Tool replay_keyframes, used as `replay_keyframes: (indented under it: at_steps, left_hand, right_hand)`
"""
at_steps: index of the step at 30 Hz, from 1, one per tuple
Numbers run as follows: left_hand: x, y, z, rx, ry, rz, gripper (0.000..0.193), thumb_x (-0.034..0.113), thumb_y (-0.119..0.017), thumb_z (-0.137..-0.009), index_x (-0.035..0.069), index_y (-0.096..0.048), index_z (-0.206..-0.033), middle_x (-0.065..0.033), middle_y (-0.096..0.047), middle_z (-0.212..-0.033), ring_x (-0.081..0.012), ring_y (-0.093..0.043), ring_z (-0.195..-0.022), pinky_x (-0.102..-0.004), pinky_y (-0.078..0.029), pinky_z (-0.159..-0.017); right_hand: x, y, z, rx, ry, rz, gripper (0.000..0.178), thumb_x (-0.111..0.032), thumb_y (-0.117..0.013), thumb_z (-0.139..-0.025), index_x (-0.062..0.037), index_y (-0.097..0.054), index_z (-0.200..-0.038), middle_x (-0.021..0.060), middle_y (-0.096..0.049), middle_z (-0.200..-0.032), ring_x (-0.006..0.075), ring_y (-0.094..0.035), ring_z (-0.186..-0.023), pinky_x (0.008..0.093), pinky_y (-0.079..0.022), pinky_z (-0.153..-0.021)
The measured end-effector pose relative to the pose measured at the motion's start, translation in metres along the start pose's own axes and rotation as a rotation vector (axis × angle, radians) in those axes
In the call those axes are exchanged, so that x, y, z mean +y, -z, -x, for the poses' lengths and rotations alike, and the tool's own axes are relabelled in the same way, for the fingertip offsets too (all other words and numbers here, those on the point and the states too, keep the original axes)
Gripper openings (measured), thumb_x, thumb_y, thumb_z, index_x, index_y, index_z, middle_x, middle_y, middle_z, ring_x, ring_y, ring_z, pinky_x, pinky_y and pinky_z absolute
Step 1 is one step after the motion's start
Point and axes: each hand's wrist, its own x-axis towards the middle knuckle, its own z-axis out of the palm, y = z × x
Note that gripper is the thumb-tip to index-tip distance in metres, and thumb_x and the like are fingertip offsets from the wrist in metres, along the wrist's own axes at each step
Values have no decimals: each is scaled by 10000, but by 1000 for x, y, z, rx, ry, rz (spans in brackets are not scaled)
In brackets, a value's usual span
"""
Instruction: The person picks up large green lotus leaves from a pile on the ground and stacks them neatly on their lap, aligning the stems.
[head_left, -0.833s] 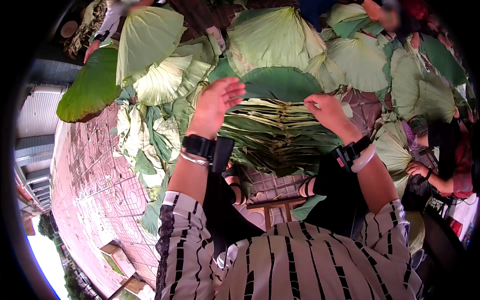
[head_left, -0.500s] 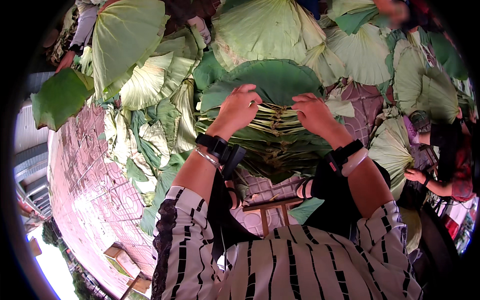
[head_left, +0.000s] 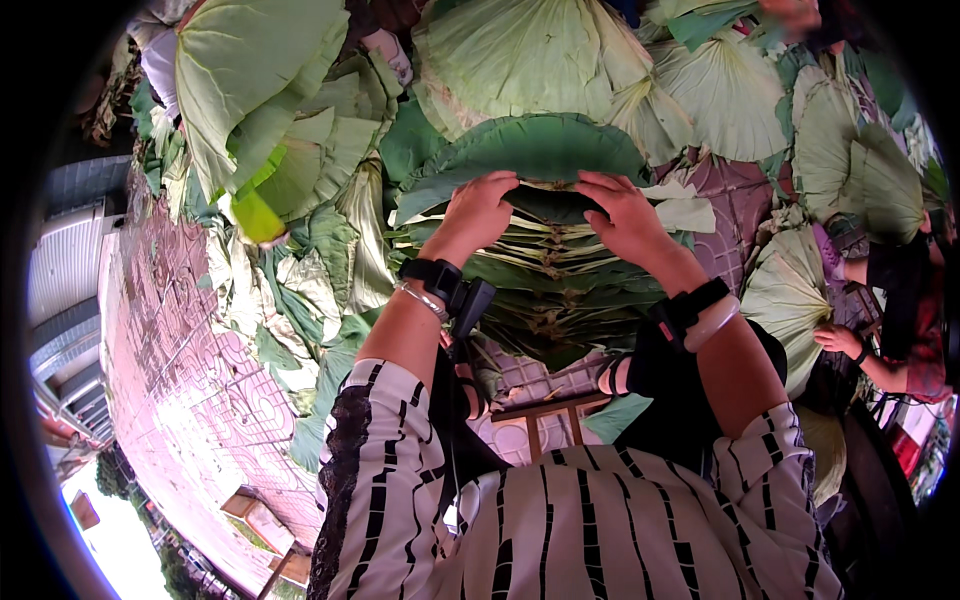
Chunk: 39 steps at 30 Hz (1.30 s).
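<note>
A stack of folded lotus leaves (head_left: pixel 545 285) lies in front of me, its pale ribbed folds lined up along the middle. On its far side a broad dark green lotus leaf (head_left: pixel 540 148) curves upward. My left hand (head_left: pixel 480 212) is closed with bent fingers at the near edge of this leaf. Opposite it, my right hand (head_left: pixel 628 218) has its fingers over the same edge and its thumb lower down. The leaf's edge runs between the two hands, above a dark gap over the stack. Parts of the fingertips are hidden.
Large pale green lotus leaves (head_left: pixel 515 60) are piled beyond the stack. More crumpled leaves (head_left: pixel 310 285) lie to the left on pink paving (head_left: pixel 190 370). A small wooden stool (head_left: pixel 535 430) stands between my feet. At right, a co-worker's hand (head_left: pixel 838 340) is near a pale leaf.
Both my hands have moved slightly up, away from me. A dark gap now shows between the upper leaf and the folds below. At left, a co-worker's dark leaf has moved away.
</note>
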Motion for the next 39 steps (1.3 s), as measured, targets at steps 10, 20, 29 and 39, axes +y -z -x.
replay_keyframes:
  at_steps: [10, 20, 29, 39]
  left_hand:
    - [-15, -11, -11, 89, -1, 9, 477, 118, -531, -838, 76, -582, -1310, -73, -522, -1421, -295, -501, -1295, -439, -382, -1091]
    - [-7, -10, -4, 69, -18, -50, 484, 81, -529, -864, 24, -540, -1344, -117, -478, -1463, -331, -483, -1315, -386, -401, -1082]
    - [-6, -9, -1, 29, 65, -11, 438, 126, -550, -836, 60, -600, -1266, -78, -521, -1417, -286, -513, -1282, -427, -370, -1096]
    - [-12, -7, 1, -138, 52, -23, 291, 115, -594, -804, 78, -684, -1078, -87, -613, -1306, -313, -562, -1220, -419, -387, -1070]
  right_hand:
    - [-9, -3, 9, -202, -41, 43, 188, -51, -597, -772, -102, -720, -904, 12, -697, -1041, 255, -602, -1057, 423, -471, -925]
    - [-5, -7, 12, -286, -157, 49, 232, -72, -583, -790, -100, -725, -971, 33, -694, -1054, 266, -603, -1073, 430, -465, -944]
    - [-9, -5, 11, -278, -142, 118, 207, -94, -588, -799, -108, -726, -953, 67, -684, -1052, 282, -614, -1064, 439, -458, -962]
    - [-14, -8, 12, -247, -141, 57, 213, -96, -585, -797, -97, -708, -971, 99, -692, -1023, 314, -648, -992, 452, -496, -905]
